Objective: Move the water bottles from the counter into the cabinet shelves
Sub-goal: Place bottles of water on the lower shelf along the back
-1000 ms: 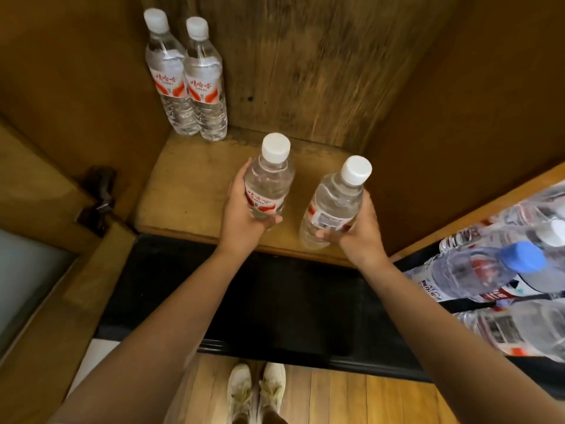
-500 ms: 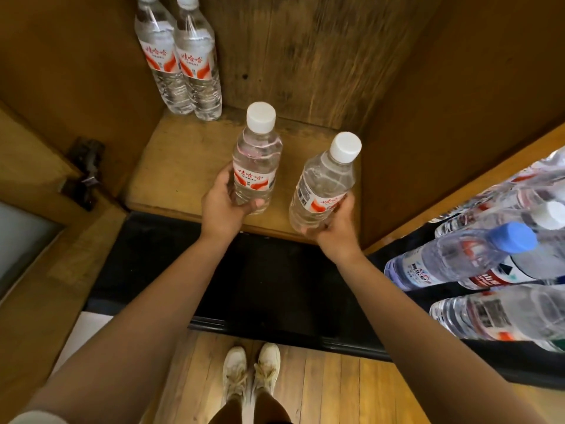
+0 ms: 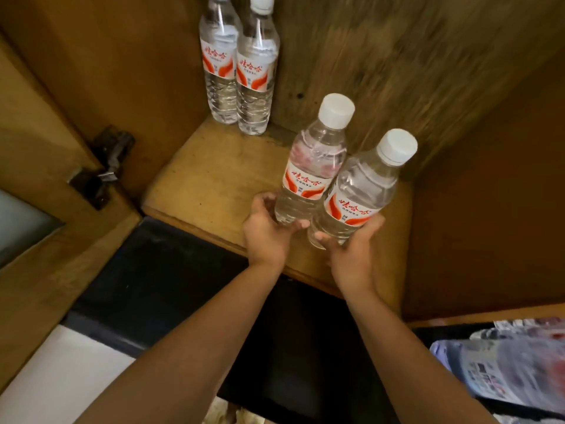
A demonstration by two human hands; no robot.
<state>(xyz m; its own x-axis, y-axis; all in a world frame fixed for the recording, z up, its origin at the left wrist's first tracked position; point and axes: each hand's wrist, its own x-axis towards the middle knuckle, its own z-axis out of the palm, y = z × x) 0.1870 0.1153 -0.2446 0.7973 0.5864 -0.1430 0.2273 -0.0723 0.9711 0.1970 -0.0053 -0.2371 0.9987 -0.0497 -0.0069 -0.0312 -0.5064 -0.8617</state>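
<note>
Closest in, bottom right, a blurry pile of bottles (image 3: 513,371) lies on the black counter (image 3: 171,289). Past that, the left hand (image 3: 266,231) is wrapped round the base of one water bottle (image 3: 312,172), and the right hand (image 3: 351,252) grips the bottom of a second bottle (image 3: 360,191). Both touch side by side, tilted, over the wooden cabinet shelf (image 3: 208,172). Clear plastic, white caps, red-and-white labels, full of water. At the back left corner two more bottles (image 3: 238,65) stand upright together.
</note>
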